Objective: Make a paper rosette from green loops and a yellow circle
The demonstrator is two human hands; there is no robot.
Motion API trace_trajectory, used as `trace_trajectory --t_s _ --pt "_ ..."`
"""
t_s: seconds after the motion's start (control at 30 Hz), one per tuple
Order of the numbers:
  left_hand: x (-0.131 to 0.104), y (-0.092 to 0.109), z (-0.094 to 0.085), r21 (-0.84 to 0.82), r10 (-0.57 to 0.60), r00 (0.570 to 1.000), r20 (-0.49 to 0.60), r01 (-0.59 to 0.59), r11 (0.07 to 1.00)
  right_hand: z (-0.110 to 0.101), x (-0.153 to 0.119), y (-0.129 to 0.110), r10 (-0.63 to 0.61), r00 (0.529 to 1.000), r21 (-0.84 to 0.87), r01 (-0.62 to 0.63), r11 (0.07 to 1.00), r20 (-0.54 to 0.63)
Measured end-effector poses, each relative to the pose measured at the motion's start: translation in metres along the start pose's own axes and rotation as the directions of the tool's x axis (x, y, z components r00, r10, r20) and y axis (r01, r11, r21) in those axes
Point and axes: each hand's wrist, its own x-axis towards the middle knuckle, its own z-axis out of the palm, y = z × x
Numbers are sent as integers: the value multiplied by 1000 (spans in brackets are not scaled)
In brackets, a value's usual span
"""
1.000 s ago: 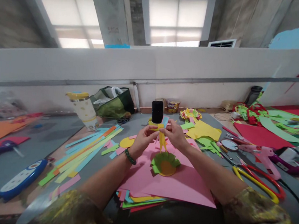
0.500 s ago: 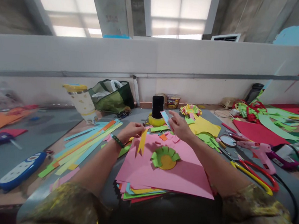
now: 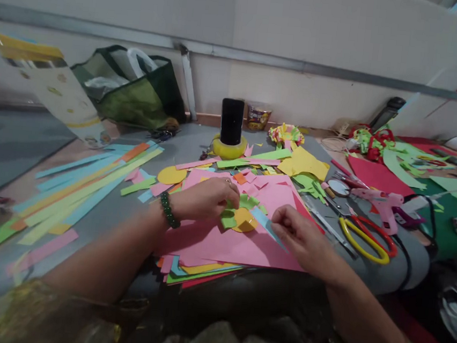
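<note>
A paper flower with a yellow round centre (image 3: 244,220) and green fringed petals (image 3: 249,200) lies on the pink paper sheets (image 3: 221,246). My left hand (image 3: 213,198), a green bead bracelet at its wrist, is closed at the flower's left side, with its curled fingertips against the green petals. The fingers partly hide the petals. From the right, my right hand (image 3: 301,235) pinches a light blue paper strip (image 3: 263,220). That strip slants over the pink sheet, and its upper end meets the right edge of the yellow centre.
Coloured strips (image 3: 90,185) lie at left, near a tilted tumbler (image 3: 66,91) and green bag (image 3: 139,93). A phone (image 3: 231,122) stands behind the paper. Scissors (image 3: 367,241), a pink glue gun (image 3: 382,205) and a finished pompom-like flower (image 3: 286,135) are to the right.
The view has tipped downward. Both hands have come down to the flower, the right one bringing the blue strip to its centre. The yellow strip from my left hand is out of sight.
</note>
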Motion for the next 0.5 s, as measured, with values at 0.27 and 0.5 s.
trace_trajectory --t_s 0.27,0.5 --pt "3 9 12 106 77 996 35 -80 991 20 -2 10 112 992 -19 -114 993 -62" --pt "3 12 13 141 32 998 59 -40 989 20 0 11 142 990 -38 -142 989 -20"
